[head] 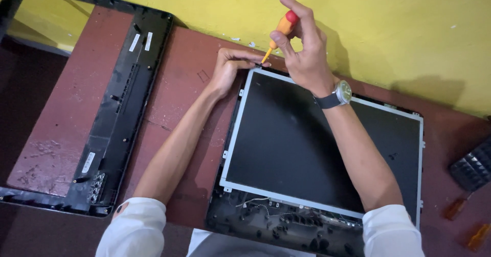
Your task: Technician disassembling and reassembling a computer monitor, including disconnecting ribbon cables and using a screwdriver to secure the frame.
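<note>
A bare flat screen panel (pixel 317 144) with a silver metal edge lies in a black back housing (pixel 266 226) on a reddish-brown table. My right hand (pixel 302 47), with a wristwatch on the wrist, grips a small orange screwdriver (pixel 279 31) with a red cap. Its tip points down at the panel's far left corner. My left hand (pixel 230 67) rests at that same corner, fingers curled and touching the frame just beside the screwdriver tip.
A black plastic screen bezel (pixel 123 108) lies to the left on the table (pixel 174 103). A yellow wall (pixel 388 26) runs along the far edge. At the right edge sit a dark ribbed object (pixel 473 170) and two orange-handled tools (pixel 458 208).
</note>
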